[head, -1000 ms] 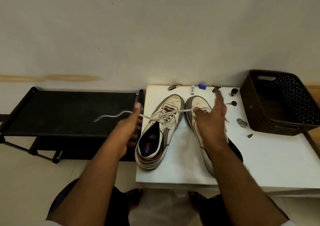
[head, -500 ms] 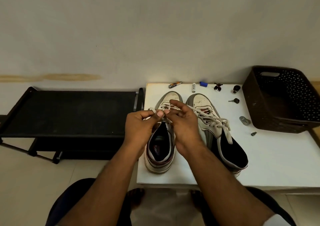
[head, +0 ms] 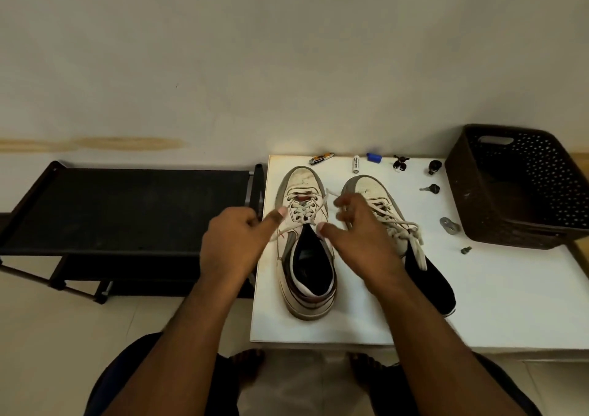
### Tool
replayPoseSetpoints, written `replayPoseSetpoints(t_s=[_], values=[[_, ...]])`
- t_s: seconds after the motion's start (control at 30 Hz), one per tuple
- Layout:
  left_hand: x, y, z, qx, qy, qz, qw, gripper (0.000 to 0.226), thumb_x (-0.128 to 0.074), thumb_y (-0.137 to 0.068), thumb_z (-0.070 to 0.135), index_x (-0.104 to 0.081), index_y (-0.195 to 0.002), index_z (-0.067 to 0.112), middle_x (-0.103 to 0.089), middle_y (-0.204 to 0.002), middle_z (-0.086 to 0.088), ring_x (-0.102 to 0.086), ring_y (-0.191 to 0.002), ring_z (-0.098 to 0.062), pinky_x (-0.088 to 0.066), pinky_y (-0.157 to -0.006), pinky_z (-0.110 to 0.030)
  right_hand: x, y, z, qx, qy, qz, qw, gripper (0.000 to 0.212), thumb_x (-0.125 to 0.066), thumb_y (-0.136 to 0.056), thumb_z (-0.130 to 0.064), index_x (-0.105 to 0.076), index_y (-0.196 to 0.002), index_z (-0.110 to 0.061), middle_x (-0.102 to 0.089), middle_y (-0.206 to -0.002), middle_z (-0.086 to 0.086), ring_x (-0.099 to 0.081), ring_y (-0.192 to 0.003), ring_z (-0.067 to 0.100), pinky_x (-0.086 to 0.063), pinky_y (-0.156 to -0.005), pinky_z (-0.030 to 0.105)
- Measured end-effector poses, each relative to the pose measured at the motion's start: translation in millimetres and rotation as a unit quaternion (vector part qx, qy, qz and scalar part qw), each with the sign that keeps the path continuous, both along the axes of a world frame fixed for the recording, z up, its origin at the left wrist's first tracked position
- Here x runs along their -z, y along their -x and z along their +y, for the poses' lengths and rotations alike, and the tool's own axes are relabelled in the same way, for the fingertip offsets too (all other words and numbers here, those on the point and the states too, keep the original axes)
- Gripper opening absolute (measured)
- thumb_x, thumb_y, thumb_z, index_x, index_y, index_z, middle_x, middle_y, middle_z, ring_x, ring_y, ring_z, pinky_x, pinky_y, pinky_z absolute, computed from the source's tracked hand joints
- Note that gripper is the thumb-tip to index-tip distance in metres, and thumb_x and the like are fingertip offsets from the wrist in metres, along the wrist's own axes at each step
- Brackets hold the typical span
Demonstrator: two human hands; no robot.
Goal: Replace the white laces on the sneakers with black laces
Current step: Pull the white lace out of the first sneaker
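Two worn white sneakers stand side by side on a white table (head: 510, 304), toes toward the wall. The left sneaker (head: 301, 186) has its white lace (head: 304, 213) loosened, with the upper eyelets bare and the tongue open. My left hand (head: 236, 243) is at its left side, thumb out, with a lace strand running under it. My right hand (head: 360, 240) is between the shoes, and its fingertips pinch the other strand near the toe. The right sneaker (head: 366, 189) still has its white lace tied in a bow (head: 411, 234). No black lace is in view.
A dark perforated basket (head: 478, 218) sits at the table's right. A black shoe rack (head: 127, 208) stands left of the table. Small items lie along the back edge: a pocket knife (head: 320, 159), a battery (head: 356, 164), a blue cap (head: 373, 157), a key (head: 430, 188) and a washer (head: 448, 224).
My left hand had pulled a strand out over the rack, then both hands met at the left sneaker's eyelets. Now they have parted, each with a strand.
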State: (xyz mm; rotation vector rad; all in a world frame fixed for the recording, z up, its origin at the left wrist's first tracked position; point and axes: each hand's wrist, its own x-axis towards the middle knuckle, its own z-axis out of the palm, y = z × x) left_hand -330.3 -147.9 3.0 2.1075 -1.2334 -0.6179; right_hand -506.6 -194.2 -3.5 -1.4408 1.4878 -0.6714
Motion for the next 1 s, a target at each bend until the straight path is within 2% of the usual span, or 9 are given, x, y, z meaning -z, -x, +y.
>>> replayPoseSetpoints(t_s=[0.13, 0.2, 0.33, 0.47, 0.6, 0.7, 0.77, 0.87, 1.0], values=[[5, 13, -5, 0.143, -0.056, 0.073, 0.985, 0.032, -0.076, -0.075, 0.048, -0.063, -0.073, 0.019, -0.063, -0.068, 0.002, -0.059, -0.061, -0.007, -0.051, -0.058, -0.029, 0, -6, 6, -0.096, -0.002, 0.093, 0.991, 0.055, -0.075, -0.075, -0.022, -0.043, -0.118, -0.027, -0.050, -0.112, 0.001, -0.054, -0.101, 0.018, -0.047, -0.074, 0.028], [8, 14, -8, 0.130, -0.057, 0.058, 0.988, 0.027, -0.078, -0.074, 0.045, -0.067, -0.082, 0.021, -0.065, -0.074, 0.003, -0.063, -0.069, -0.011, -0.055, -0.066, -0.033, 0, -10, 4, -0.101, 0.027, 0.119, 0.987, 0.051, -0.074, -0.075, -0.019, -0.043, -0.116, -0.024, -0.052, -0.101, 0.000, -0.055, -0.088, 0.016, -0.045, -0.068, 0.026], [6, 24, -10, 0.129, -0.023, 0.053, 0.990, 0.028, -0.076, -0.081, 0.025, -0.072, -0.107, 0.016, -0.070, -0.086, 0.002, -0.066, -0.080, -0.011, -0.056, -0.076, -0.026, 2, -12, 1, -0.104, 0.037, 0.134, 0.985, 0.032, -0.066, -0.082, -0.015, -0.047, -0.106, -0.024, -0.055, -0.078, -0.007, -0.059, -0.070, 0.014, -0.047, -0.058, 0.026], [3, 22, -9, 0.104, -0.033, -0.016, 0.994, 0.012, -0.071, -0.084, 0.021, -0.075, -0.092, 0.013, -0.072, -0.083, -0.002, -0.067, -0.075, -0.013, -0.058, -0.075, -0.033, 6, 0, -3, -0.071, -0.003, 0.101, 0.992, 0.029, -0.060, -0.085, -0.005, -0.056, -0.104, -0.027, -0.065, -0.088, 0.004, -0.066, -0.076, 0.023, -0.057, -0.066, 0.037], [2, 1, -5, 0.054, -0.048, 0.027, 0.997, 0.010, -0.070, -0.084, 0.018, -0.071, -0.075, 0.015, -0.068, -0.069, -0.002, -0.065, -0.062, -0.014, -0.059, -0.069, -0.036, 5, 15, -10, -0.047, -0.104, -0.010, 0.993, 0.041, -0.055, -0.089, 0.003, -0.062, -0.113, -0.028, -0.067, -0.107, 0.010, -0.066, -0.090, 0.026, -0.060, -0.069, 0.040], [7, 6, -4, 0.074, -0.031, 0.062, 0.995, 0.006, -0.067, -0.083, 0.021, -0.070, -0.088, 0.019, -0.069, -0.080, 0.002, -0.067, -0.074, -0.015, -0.059, -0.072, -0.037, 6, 10, -7, -0.074, -0.056, 0.037, 0.995, 0.050, -0.055, -0.086, 0.002, -0.057, -0.122, -0.032, -0.064, -0.117, 0.006, -0.062, -0.099, 0.024, -0.058, -0.079, 0.043], [11, 16, -7, 0.086, -0.011, 0.094, 0.992, 0.027, -0.065, -0.084, 0.021, -0.068, -0.110, 0.025, -0.067, -0.101, 0.006, -0.065, -0.092, -0.012, -0.057, -0.082, -0.036, 3, 2, -4, -0.116, 0.001, 0.114, 0.987, 0.056, -0.055, -0.084, -0.001, -0.051, -0.129, -0.033, -0.060, -0.120, 0.000, -0.058, -0.106, 0.023, -0.053, -0.088, 0.043], [15, 27, -15, 0.071, 0.027, 0.137, 0.988, 0.041, -0.068, -0.083, 0.016, -0.063, -0.123, 0.024, -0.065, -0.111, 0.005, -0.062, -0.101, -0.010, -0.055, -0.088, -0.034, 1, -8, -6, -0.106, 0.030, 0.113, 0.988, 0.033, -0.063, -0.088, -0.018, -0.056, -0.119, -0.028, -0.062, -0.106, -0.006, -0.058, -0.095, 0.015, -0.051, -0.084, 0.032], [19, 30, -22, 0.036, 0.062, 0.167, 0.983, 0.016, -0.075, -0.079, 0.014, -0.073, -0.096, 0.015, -0.070, -0.092, 0.003, -0.067, -0.090, -0.011, -0.058, -0.082, -0.037, 3, -14, -11, -0.022, 0.010, -0.007, 1.000, 0.014, -0.072, -0.083, -0.021, -0.060, -0.091, -0.017, -0.063, -0.084, -0.005, -0.059, -0.080, 0.011, -0.049, -0.069, 0.025]])
